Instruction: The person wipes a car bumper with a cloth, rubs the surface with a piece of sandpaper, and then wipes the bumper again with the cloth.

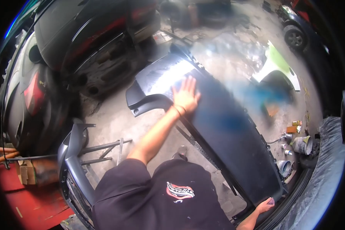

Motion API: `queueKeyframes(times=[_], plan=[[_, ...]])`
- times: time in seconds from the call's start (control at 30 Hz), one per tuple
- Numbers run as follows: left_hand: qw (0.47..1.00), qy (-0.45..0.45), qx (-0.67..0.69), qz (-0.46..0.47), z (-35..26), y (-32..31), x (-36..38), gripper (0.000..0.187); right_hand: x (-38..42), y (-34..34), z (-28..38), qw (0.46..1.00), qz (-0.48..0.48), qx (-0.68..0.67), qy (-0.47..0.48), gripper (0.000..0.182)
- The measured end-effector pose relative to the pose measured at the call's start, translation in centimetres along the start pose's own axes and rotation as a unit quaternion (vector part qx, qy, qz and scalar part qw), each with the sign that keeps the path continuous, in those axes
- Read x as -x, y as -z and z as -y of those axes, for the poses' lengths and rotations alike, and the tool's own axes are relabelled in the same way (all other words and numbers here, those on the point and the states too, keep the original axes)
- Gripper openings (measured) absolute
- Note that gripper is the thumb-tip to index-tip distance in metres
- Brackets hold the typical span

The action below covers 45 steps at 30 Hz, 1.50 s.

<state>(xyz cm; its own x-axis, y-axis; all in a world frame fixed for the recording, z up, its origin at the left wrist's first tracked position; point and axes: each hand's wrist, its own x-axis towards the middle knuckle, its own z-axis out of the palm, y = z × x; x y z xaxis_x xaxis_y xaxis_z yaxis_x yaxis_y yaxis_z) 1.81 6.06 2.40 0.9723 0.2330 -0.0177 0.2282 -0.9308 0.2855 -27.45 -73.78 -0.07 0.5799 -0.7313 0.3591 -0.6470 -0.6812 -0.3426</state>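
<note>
Floor [109, 103]: grey, dusty, stained, far middle blurred. Far right: dark car on its wheel [295, 37], then a green-and-white fender [276, 61] lying nearer. Right side: two buckets [298, 143], small cans and a brownish block [291, 130] clustered together. Left of centre: metal stand [103, 148] on the floor. Near left: red surface [38, 203], cardboard box [27, 172] on it. Support under the big dark panel [234, 142] mostly hidden, can't tell type

The panel [226, 126] is dark blue-grey; the black shirt [142, 195] bears a red-and-white print [180, 190].
</note>
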Motion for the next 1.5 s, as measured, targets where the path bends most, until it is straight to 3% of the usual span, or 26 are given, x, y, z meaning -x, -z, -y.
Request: queueKeyframes(times=[0.07, 0.1, 0.2, 0.3, 0.33, 0.53, 0.63, 0.67, 0.8, 0.9, 1.03, 1.1, 1.17, 1.23, 1.37, 1.47, 1.5], plan=[[0.999, 0.026, -0.02, 0.023, 4.2, -1.4, -7.0, 0.081, 0.6, 0.3, 0.5, 1.0, -0.004, -0.016, 0.006, 0.057], [0.995, 0.081, 0.004, 0.062, 4.0, 2.3, -9.3, 0.081, 0.6, 0.3, 0.8, 1.0, -0.004, -0.009, 0.002, 0.057], [0.976, 0.172, 0.036, 0.127, 10.5, 0.6, -19.0, 0.086, 0.6, 0.5, 0.6, 1.0, -0.002, -0.014, 0.007, 0.056], [0.985, 0.12, 0.067, 0.108, 18.0, -5.4, -26.5, 0.08, 0.7, 0.9, 1.1, 1.0, 0.014, 0.011, 0.005, 0.057], [0.983, 0.134, 0.024, 0.12, 13.7, -0.6, -23.2, 0.074, 0.8, 0.5, 0.5, 0.999, 0.011, -0.029, 0.016, 0.055], [0.997, 0.047, -0.014, 0.054, 9.0, -0.6, -18.1, 0.063, 1.0, 0.5, 0.0, 1.0, 0.009, -0.006, 0.013, 0.052], [0.998, 0.026, -0.043, 0.042, 3.9, -0.6, -14.6, 0.061, 0.8, -0.3, -1.0, 0.994, 0.012, -0.106, -0.013, 0.047], [0.997, 0.012, -0.059, 0.048, 1.7, 0.0, -12.8, 0.06, 0.9, 0.0, -0.1, 0.998, 0.001, -0.067, 0.003, 0.046], [0.997, -0.043, -0.071, 0.013, -10.3, -1.8, -4.0, 0.06, 0.6, -1.3, -2.1, 0.992, -0.021, -0.082, 0.094, 0.042], [0.994, -0.091, -0.067, 0.009, -21.9, -4.3, 4.6, 0.058, 1.0, 0.7, 0.6, 0.987, 0.001, -0.158, 0.037, 0.04], [0.971, -0.218, -0.017, -0.092, -36.1, -9.0, 15.5, 0.055, 1.1, 2.7, 2.1, 0.988, 0.003, -0.134, 0.074, 0.041], [0.949, -0.3, 0.018, -0.098, -43.3, -11.5, 20.7, 0.056, 1.1, 3.5, 2.2, 0.991, 0.008, -0.114, 0.076, 0.041], [0.934, -0.334, 0.103, -0.073, -50.7, -13.6, 26.3, 0.058, 1.1, 3.9, 1.9, 0.99, 0.002, -0.109, 0.092, 0.04], [0.926, -0.365, 0.092, 0.006, -56.2, -14.4, 30.7, 0.061, 1.3, 3.4, 0.9, 0.985, -0.012, -0.142, 0.093, 0.04], [0.913, -0.394, 0.067, 0.086, -58.6, -12.1, 32.8, 0.062, 1.4, 3.1, 0.6, 0.981, -0.018, -0.168, 0.097, 0.041], [0.913, -0.399, 0.06, 0.066, -54.6, -11.3, 31.1, 0.064, 1.2, 3.1, 0.6, 0.982, -0.022, -0.152, 0.109, 0.042], [0.932, -0.358, 0.057, -0.027, -51.8, -12.8, 29.9, 0.065, 1.2, 3.2, 0.8, 0.985, -0.012, -0.139, 0.097, 0.043]])
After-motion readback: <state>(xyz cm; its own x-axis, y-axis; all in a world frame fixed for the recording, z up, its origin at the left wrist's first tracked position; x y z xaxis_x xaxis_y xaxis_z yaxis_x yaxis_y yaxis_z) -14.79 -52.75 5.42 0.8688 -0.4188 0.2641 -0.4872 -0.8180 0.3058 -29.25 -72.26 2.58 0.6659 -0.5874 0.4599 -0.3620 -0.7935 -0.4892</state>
